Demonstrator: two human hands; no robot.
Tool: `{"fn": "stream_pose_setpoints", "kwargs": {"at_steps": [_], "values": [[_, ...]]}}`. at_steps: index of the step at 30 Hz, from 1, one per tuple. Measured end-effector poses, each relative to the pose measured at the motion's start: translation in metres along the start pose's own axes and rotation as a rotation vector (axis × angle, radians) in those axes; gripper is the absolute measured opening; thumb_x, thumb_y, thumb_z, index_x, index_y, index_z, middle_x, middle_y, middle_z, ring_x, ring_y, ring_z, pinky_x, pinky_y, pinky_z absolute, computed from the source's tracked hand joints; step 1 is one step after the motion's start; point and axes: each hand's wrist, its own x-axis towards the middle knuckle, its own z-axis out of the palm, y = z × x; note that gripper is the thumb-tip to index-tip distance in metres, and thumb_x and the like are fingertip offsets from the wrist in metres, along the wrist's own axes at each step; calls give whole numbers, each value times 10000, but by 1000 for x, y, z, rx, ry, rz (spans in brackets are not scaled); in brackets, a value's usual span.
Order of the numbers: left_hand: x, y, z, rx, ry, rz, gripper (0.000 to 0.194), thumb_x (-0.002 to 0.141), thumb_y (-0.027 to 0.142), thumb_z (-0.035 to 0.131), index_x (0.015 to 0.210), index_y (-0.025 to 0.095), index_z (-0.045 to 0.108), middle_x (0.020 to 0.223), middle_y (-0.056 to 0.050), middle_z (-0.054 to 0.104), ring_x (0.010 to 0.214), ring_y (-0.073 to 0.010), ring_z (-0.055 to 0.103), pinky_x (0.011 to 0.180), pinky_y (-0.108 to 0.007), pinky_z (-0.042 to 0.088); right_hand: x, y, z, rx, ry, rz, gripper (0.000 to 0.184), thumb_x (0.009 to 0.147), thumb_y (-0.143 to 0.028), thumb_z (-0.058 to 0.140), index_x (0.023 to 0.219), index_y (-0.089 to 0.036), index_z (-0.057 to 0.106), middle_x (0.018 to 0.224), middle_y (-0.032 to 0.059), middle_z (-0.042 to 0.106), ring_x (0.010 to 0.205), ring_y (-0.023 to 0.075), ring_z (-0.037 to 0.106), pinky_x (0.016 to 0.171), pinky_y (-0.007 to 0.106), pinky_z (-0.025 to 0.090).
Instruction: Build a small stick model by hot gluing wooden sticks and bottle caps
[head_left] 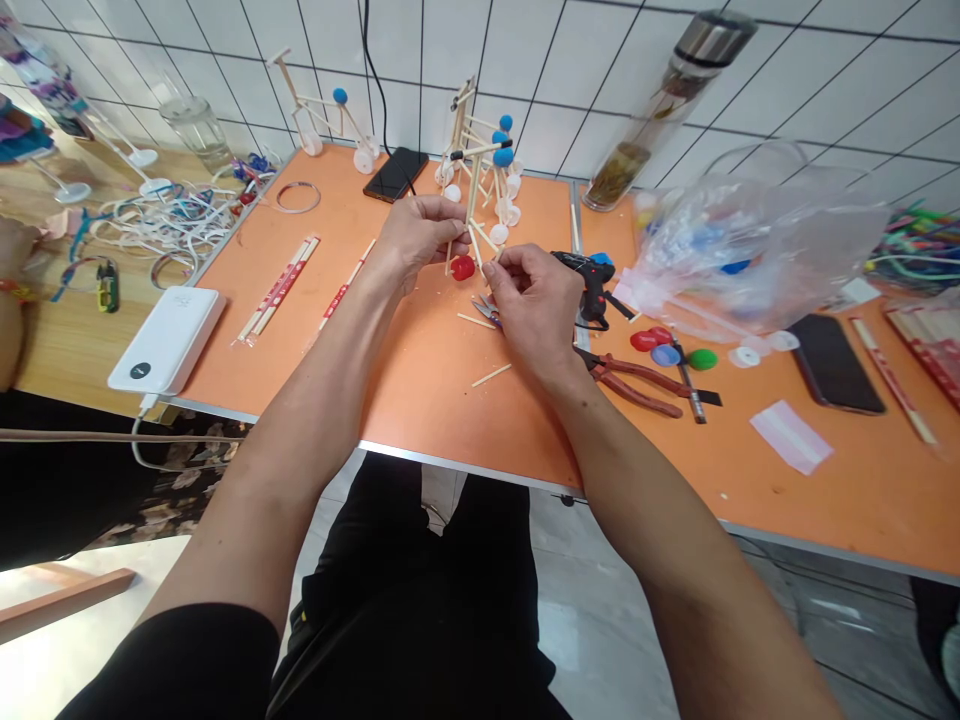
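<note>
At the middle of the table, my left hand (427, 235) is closed in a pinch on a small frame of wooden sticks (474, 205). My right hand (540, 300) pinches the lower end of a stick on the same frame, from the right. Red round caps (463, 267) sit between the two hands. Partly under my right hand lies a small pair of scissors or cutters (486, 312), mostly hidden. Short cut stick pieces (491, 376) lie on the orange tabletop (442, 400). Behind the hands stand stick models with blue balls (502, 150) and white wheels.
To the right are a black glue gun (592, 285), red-handled pliers (637, 385), a pen (690, 380), coloured caps (703, 359), a phone (836, 365) and a plastic bag (757, 250). A white power bank (167, 340) and wrapped chopsticks (277, 290) lie left. Another person's arm (11, 300) shows far left.
</note>
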Motion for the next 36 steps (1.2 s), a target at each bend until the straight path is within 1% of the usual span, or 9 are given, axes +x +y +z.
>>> {"fn": "stream_pose_setpoints", "kwargs": {"at_steps": [4,8,14,18,20,24,28,32,36], "values": [[-1,1,1,-8,0,2,116,883,43,745,859,157,750,797,-30,785,804,-167,818,950,-346,661,0,1,1,8,2,1,243,1065,-368,761,876,-241,676,805,-23,711,675,156,681,696,329,555],[-1,1,1,-16,5,5,125,884,36,739,847,155,750,777,-23,769,755,-151,792,925,-333,654,1,1,1,6,-8,12,239,1066,-377,764,888,-240,686,817,-17,727,673,157,683,702,337,565],[-1,1,-1,-41,19,11,122,888,42,730,851,157,747,791,-25,782,739,-140,784,906,-317,664,1,-2,0,10,-1,15,299,1071,-481,755,893,-248,698,830,-13,753,672,155,688,681,319,575],[0,-1,-1,-36,8,15,109,876,57,758,860,163,745,782,-22,784,753,-143,796,901,-306,671,1,-2,0,-10,25,22,363,1075,-569,737,903,-251,705,819,-10,757,671,159,697,707,327,594],[1,-2,-1,-32,4,14,104,869,64,770,857,163,742,787,-25,789,757,-148,802,896,-307,675,1,-1,0,-20,30,25,370,1075,-584,732,906,-255,705,823,-4,758,676,165,702,727,337,604],[2,-2,0,-15,5,5,97,858,77,782,862,164,739,806,-30,803,793,-155,820,903,-301,681,1,1,1,-26,25,16,354,1081,-564,728,903,-260,691,825,-2,746,689,173,708,757,350,609],[3,-3,0,2,7,8,95,845,81,794,870,159,746,824,-40,816,844,-178,841,944,-333,686,1,0,0,-41,19,18,358,1089,-546,717,886,-253,684,812,-7,736,683,166,698,747,337,589],[4,-3,-1,-8,5,11,95,850,80,803,868,158,751,837,-40,817,828,-177,839,973,-355,683,1,-1,0,-50,20,14,364,1094,-544,708,887,-245,693,806,-10,734,697,161,703,746,322,578],[4,-3,0,-14,3,9,99,856,75,801,858,162,754,822,-34,807,803,-173,831,962,-354,681,2,-1,0,-40,20,12,351,1087,-529,716,878,-249,691,811,-6,730,708,167,701,762,331,585]]}}
